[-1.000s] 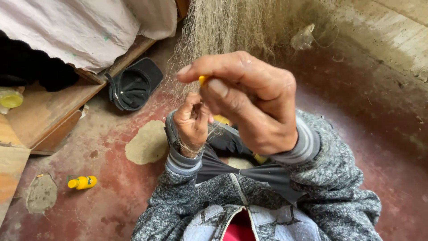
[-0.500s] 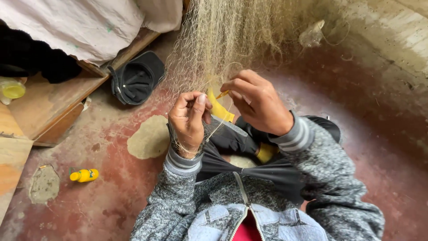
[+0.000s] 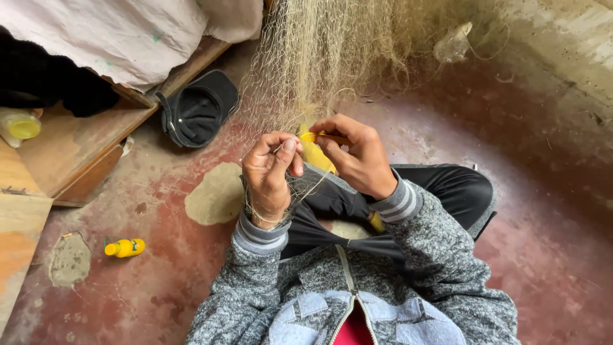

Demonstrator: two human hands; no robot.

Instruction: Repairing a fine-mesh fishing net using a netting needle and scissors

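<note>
While the left hand (image 3: 268,176) pinches strands of the pale fishing net (image 3: 313,70), the right hand (image 3: 357,156) grips a yellow netting needle (image 3: 316,152); black cap (image 3: 198,108) lies on the floor.

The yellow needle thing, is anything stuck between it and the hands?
Nothing visible. The right hand pinches the yellow netting needle directly, and the left hand grips the pale net right beside it, with only thin twine between them.
</note>
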